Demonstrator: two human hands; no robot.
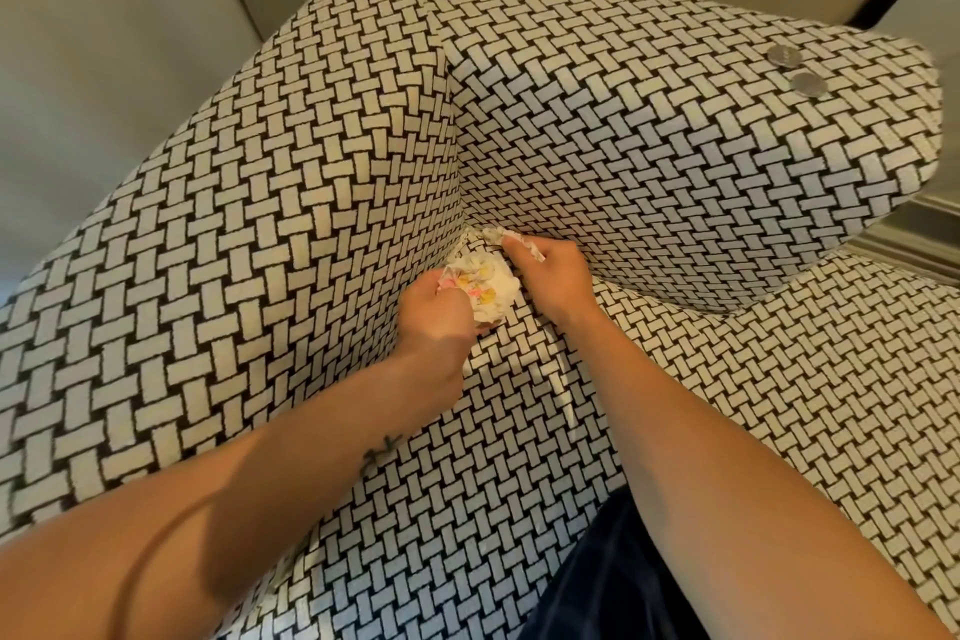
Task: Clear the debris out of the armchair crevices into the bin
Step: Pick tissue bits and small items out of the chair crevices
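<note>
In the head view, deep in the armchair [311,172] corner where seat, back and arm meet: grips a crumpled wad [485,283] in the left hand [436,314], fingers curled round it, just short of the crevice [470,230]; pinches a scrap [511,240] there with the right hand [548,273], the nearer one. Forearms outstretched, converging. No bin visible.

Both forearms are bare; the left forearm [208,509] carries a small dark tattoo [382,450]. Dark navy clothing [613,582] shows below.
</note>
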